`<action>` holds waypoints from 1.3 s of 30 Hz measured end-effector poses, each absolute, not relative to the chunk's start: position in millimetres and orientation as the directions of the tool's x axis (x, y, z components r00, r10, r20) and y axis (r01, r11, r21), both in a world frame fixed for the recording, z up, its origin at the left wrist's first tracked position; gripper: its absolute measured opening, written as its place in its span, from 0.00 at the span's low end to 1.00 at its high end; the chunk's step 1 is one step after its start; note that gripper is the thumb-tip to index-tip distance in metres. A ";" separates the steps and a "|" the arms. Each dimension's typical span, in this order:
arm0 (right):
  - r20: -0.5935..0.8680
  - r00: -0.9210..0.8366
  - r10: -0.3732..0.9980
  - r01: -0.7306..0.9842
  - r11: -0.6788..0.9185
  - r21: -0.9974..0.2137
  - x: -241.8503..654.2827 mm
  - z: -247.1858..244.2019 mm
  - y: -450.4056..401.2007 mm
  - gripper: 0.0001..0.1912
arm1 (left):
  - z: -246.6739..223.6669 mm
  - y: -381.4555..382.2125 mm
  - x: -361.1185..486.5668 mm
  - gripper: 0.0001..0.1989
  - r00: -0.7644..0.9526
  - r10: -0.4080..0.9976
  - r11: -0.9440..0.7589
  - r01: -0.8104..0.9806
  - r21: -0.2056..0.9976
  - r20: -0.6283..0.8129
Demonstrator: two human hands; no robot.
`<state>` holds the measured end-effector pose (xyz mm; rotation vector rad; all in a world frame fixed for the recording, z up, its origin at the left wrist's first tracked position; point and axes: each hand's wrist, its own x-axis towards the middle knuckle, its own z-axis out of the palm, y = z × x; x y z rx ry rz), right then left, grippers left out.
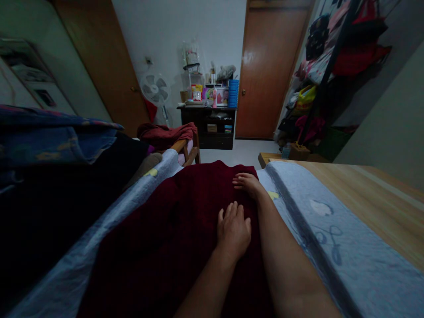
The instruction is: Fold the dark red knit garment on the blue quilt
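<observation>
A dark maroon cloth (185,221), maybe a garment or a blanket, lies spread over a light blue bed cover (291,176). My left hand (233,229) rests on the cloth near its middle, palm down with the fingers spread. Farther forward, my right hand (247,183) lies at the cloth's far right edge, its fingers stretched out to the left. Neither hand grips anything that I can see. The palms and the undersides of the fingers are hidden.
Dark and denim clothes (59,145) are piled at the left. Bare wooden board (374,190) borders the cover on the right. Beyond the bed stand a wooden chair (192,152) with a reddish cloth, a white fan (155,88), a black cabinet (207,141) and hanging bags (361,57).
</observation>
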<state>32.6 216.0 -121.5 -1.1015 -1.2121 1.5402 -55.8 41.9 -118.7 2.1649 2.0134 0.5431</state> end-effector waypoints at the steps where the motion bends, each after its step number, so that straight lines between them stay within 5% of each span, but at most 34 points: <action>1: -0.085 -0.201 0.976 -0.135 -0.113 -0.984 31.4 -124.0 219.0 0.07 | -119.6 41.5 -55.4 0.23 0.042 0.985 -0.096 0.938 0.334 0.166; 11: 0.142 -0.035 0.989 -0.051 0.140 -0.989 28.4 -136.4 236.3 0.18 | -124.7 40.2 -52.6 0.27 0.022 0.985 -0.075 0.950 0.302 0.174; 16: 0.368 0.045 0.929 0.259 0.345 -0.902 51.8 -116.8 238.7 0.20 | -123.5 40.2 -53.6 0.28 0.020 0.988 -0.065 0.950 0.305 0.150; 20: 0.451 0.164 0.877 0.620 0.264 -0.739 66.3 -110.3 238.2 0.20 | -124.2 40.2 -54.0 0.28 0.026 0.988 -0.071 0.952 0.297 0.151; 25: 0.376 0.035 0.926 0.794 0.203 -0.574 54.2 -125.3 238.2 0.20 | -122.3 40.1 -53.7 0.28 0.024 0.987 -0.072 0.952 0.299 0.162; 39: 0.187 -0.083 0.979 0.822 0.173 -0.543 43.5 -139.8 230.7 0.21 | -123.8 39.2 -53.1 0.27 0.028 0.983 -0.078 0.959 0.272 0.182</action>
